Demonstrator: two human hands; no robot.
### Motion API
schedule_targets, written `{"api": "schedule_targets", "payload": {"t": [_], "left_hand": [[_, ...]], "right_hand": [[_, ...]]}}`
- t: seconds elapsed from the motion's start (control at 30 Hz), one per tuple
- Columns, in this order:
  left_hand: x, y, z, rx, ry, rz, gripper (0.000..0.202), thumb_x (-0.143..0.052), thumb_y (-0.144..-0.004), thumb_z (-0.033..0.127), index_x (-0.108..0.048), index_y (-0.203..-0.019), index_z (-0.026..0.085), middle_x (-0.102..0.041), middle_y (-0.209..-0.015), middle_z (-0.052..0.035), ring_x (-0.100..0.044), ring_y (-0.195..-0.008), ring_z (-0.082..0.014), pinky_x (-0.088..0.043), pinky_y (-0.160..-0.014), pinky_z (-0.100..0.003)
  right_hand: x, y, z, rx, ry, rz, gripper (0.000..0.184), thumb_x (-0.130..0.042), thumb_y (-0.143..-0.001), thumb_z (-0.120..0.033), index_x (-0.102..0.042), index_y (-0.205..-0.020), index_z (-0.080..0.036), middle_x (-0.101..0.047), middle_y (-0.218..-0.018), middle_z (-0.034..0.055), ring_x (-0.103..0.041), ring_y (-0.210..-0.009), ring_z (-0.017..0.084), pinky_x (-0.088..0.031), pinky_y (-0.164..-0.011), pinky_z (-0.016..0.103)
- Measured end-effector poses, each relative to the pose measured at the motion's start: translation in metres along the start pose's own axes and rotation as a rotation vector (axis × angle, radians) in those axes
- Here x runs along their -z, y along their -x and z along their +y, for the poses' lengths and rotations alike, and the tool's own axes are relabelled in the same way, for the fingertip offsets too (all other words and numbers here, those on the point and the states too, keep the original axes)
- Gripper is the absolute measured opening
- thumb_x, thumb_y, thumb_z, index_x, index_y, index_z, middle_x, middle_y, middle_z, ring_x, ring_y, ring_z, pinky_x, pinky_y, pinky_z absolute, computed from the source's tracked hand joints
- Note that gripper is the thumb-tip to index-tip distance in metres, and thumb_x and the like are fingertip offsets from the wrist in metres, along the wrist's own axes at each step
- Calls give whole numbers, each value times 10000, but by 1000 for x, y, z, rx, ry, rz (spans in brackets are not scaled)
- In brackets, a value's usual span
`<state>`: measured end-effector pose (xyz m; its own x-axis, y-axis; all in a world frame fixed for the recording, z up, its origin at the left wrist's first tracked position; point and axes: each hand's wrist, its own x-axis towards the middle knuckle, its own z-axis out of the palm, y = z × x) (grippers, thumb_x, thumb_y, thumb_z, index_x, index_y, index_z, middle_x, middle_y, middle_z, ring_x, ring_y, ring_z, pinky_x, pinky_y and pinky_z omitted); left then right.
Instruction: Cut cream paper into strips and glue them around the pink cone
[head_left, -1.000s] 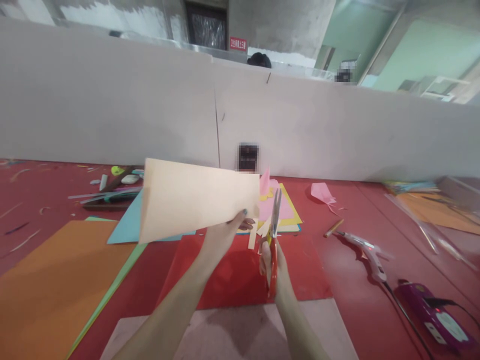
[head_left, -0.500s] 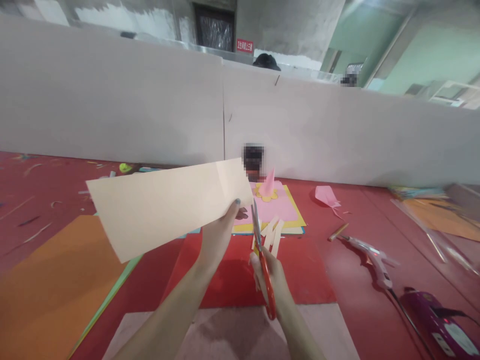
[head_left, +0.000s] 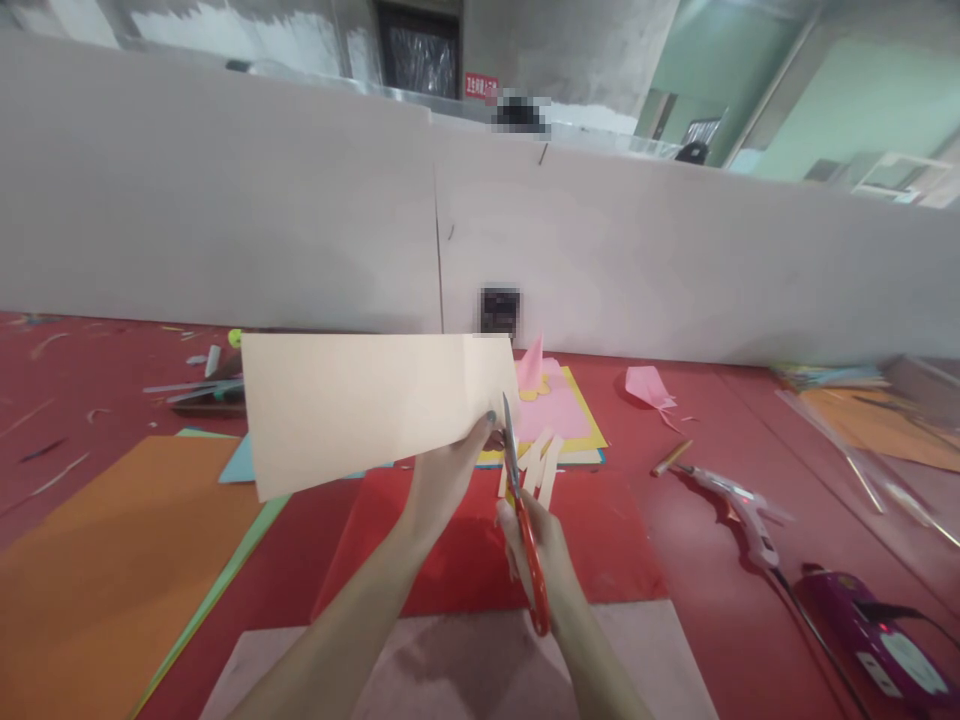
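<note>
My left hand [head_left: 461,455] pinches a long cream sheet of paper [head_left: 352,405] near its lower right corner, thumb in front. The sheet is held up off the table and stretches out to the left. My right hand [head_left: 541,530] is closed around red-handled scissors [head_left: 535,570], their blades pointing up and away at the sheet's right end. Whether the blades touch the paper I cannot tell. Cream paper strips [head_left: 541,465] lie just beyond my right hand. Behind them a pink paper cone [head_left: 532,365] stands on pink and yellow sheets [head_left: 566,410] with a yellow flower shape.
A red sheet [head_left: 600,540] lies under my hands. On the left are orange sheets [head_left: 135,540]. To the right lie a glue gun [head_left: 739,505], a purple corded device [head_left: 877,640] and a folded pink paper [head_left: 649,388]. A white partition [head_left: 675,270] closes off the back.
The cream sheet has swung to a more level position, its left end shifting right and its right end moving past the blade tips. Both hands keep their hold.
</note>
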<state>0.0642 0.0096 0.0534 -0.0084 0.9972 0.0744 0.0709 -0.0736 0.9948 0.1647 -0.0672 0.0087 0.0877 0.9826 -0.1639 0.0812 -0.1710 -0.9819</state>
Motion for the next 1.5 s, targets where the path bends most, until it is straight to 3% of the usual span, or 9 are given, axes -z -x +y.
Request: {"api": "schedule_targets", "payload": {"t": [0.43, 1.03, 1.27, 1.5], "left_hand": [[3, -2, -4, 7, -18, -39, 224, -544, -753, 355, -653, -667, 178, -698, -689, -18, -656, -681, -175, -520, -714, -281], [4, -5, -5, 49, -22, -79, 249, -519, -755, 345, -624, -584, 197, -673, -617, 10, -638, -640, -153, -500, -691, -253], [6, -7, -4, 33, -66, -117, 290, -494, -756, 340, -584, -522, 195, -640, -560, 9, -617, -611, -150, -481, -672, -251], [0, -2, -7, 99, -65, -199, 288, -523, -738, 383, -599, -527, 203, -637, -549, 6, -617, -587, -156, -483, -664, -257]], "right_hand": [[-1, 1, 0, -20, 62, 6, 391, -439, -794, -567, -389, -660, -203, -316, -411, -93, -310, -368, 68, -241, -374, 193], [-1, -1, 10, -30, 28, -5, 391, -495, -761, -570, -389, -677, -203, -276, -441, -101, -287, -357, 57, -220, -354, 190], [-2, 0, 8, -14, -113, -64, 458, -433, -762, -644, -409, -674, -196, -333, -465, -87, -327, -352, 54, -278, -340, 182], [0, -14, 22, -37, -262, -93, 536, -450, -669, -737, -424, -674, -201, -345, -426, -83, -328, -304, 57, -281, -296, 183]]}}
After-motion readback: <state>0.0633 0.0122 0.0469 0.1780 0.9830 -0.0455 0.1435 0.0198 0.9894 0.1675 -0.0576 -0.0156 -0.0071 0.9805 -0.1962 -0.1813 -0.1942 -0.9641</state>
